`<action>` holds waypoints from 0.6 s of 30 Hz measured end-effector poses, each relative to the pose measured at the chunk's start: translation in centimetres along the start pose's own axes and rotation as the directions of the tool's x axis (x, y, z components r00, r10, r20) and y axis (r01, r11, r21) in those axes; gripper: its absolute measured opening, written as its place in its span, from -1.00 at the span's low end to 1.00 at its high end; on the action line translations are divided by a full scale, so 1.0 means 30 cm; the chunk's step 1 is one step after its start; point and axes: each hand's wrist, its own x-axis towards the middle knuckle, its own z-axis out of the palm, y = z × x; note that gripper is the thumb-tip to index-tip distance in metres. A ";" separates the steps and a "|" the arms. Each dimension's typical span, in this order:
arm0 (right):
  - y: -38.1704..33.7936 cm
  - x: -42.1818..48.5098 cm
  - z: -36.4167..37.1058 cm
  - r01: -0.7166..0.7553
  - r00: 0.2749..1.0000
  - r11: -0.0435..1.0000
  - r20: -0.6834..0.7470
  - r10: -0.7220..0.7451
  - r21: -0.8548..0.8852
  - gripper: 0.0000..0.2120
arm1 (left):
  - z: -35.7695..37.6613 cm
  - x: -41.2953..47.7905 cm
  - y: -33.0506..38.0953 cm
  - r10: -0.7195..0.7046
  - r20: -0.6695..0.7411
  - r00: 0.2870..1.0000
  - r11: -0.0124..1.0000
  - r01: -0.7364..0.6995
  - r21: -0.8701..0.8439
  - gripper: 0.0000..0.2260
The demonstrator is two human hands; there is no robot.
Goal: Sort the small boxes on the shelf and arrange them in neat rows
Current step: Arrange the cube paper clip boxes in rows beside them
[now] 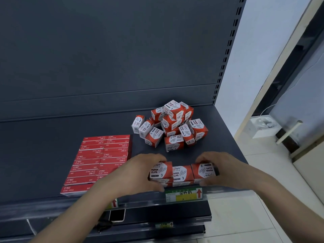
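Shelf (52,155): dark grey and flat, with a tall dark wall behind it.
Row of paper clip boxes (183,173): three red and white boxes stand side by side and touch. They are at the front edge of the shelf. More boxes peek out under them.
Left hand (140,172): its fingers curl over the left box (161,170) of the row and its thumb is in front. It grips that box.
Right hand (219,167): its fingers curl over the right box (204,171) and grip it.
Pile of paper clip boxes (171,125): a messy heap farther back on the shelf, apart from the row. The boxes tip every way.
Staple boxes (103,158): flat and red, in two neat lines, left of the row. The left arm hides the near corner.
Price tag (184,194): green and yellow with a red arrow, on the shelf's front lip just below the row.
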 end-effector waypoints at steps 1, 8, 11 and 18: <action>-0.004 -0.001 -0.011 -0.012 1.000 0.999 -0.026 0.012 0.032 -0.62 | -0.016 -0.004 0.007 -0.010 -0.022 1.000 0.999 0.009 -0.032 -0.36; -0.098 0.141 -0.090 -0.046 0.868 0.994 -0.497 -0.009 -0.099 -0.56 | -0.108 0.166 0.048 0.009 -0.273 0.962 0.968 0.060 0.245 -0.64; -0.116 0.211 -0.097 -0.088 0.909 0.973 -0.416 -0.009 -0.215 -0.34 | -0.074 0.246 0.045 -0.020 -0.253 0.967 0.942 0.102 0.319 -0.64; -0.092 0.249 -0.142 -0.023 0.969 0.895 -0.229 -0.089 -0.445 -0.35 | -0.036 0.276 0.039 0.005 -0.284 0.959 0.954 0.080 0.288 -0.68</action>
